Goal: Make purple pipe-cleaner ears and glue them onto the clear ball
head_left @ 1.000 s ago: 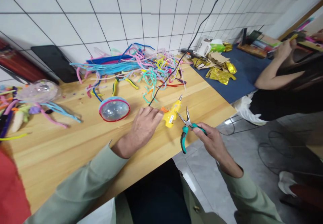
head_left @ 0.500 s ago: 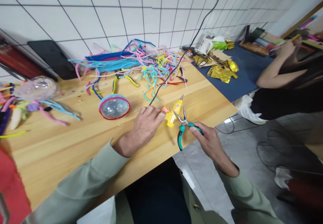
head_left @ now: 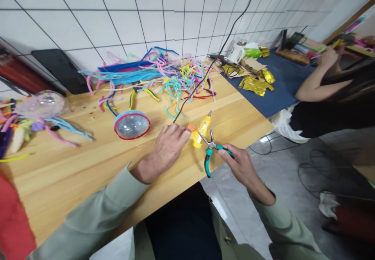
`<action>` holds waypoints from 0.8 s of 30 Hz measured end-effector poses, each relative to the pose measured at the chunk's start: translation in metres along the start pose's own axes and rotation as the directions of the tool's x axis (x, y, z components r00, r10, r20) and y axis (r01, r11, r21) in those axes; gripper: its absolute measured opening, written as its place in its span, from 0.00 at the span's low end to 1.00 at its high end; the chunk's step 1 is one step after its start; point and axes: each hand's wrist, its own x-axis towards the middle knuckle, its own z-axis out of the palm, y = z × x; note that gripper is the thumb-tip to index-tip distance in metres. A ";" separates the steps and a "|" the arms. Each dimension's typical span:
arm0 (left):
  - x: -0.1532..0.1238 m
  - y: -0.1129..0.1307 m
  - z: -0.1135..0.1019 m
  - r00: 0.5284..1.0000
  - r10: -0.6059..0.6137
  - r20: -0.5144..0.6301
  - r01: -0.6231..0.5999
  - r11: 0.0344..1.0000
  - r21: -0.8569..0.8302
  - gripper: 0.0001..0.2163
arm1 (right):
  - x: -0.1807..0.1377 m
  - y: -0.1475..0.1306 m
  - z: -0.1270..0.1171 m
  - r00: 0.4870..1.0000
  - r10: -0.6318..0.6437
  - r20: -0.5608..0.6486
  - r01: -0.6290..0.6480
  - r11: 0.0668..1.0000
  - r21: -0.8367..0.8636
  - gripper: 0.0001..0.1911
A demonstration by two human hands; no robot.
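My left hand [head_left: 172,144] is closed around the handle end of a yellow hot glue gun [head_left: 201,131], just above the wooden table. The gun's orange trigger [head_left: 191,127] shows beside my fingers, and its metal nozzle points away to the upper right. A black cord [head_left: 199,84] runs up from near my knuckles. My right hand [head_left: 238,161] grips one handle of teal-and-black long-nose pliers [head_left: 211,144]; the other handle hangs free and the jaws are spread by the glue gun's body. Left of my left hand sits a clear dome [head_left: 132,125] with a red rim.
Pipe cleaners [head_left: 137,72] pile along the tiled wall, with yellow-and-green handles [head_left: 133,99] in front. A decorated clear ball [head_left: 43,103] and black phone [head_left: 60,70] are at left. Gold foil [head_left: 256,85] lies on a blue mat. Another person [head_left: 325,92] sits at right.
The pliers and my right hand have shifted slightly left and down, closer over the glue gun's body. My left hand keeps its hold almost unmoved.
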 end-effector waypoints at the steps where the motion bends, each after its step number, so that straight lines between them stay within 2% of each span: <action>1: 0.000 0.000 0.001 1.000 0.005 -0.001 -0.005 1.000 0.003 0.10 | 0.000 0.000 0.000 1.000 0.001 -0.001 -0.001 1.000 -0.001 0.21; 7: -0.001 -0.003 0.006 0.999 0.019 -0.035 -0.018 0.999 0.032 0.12 | 0.006 0.002 -0.002 0.999 0.030 -0.019 -0.030 0.999 0.018 0.20; 11: -0.001 -0.002 0.006 0.999 0.029 -0.031 -0.028 0.999 0.038 0.10 | 0.005 0.003 -0.004 0.999 0.028 -0.023 -0.028 0.999 0.033 0.20; 17: -0.001 -0.004 0.007 1.000 0.019 -0.020 -0.018 1.000 0.012 0.09 | 0.001 0.003 -0.002 0.999 0.014 0.050 -0.015 1.000 0.024 0.21; 24: -0.005 -0.009 0.015 0.998 0.053 -0.024 -0.053 0.999 -0.006 0.07 | 0.007 0.009 -0.007 1.000 0.028 -0.003 -0.028 0.999 0.018 0.20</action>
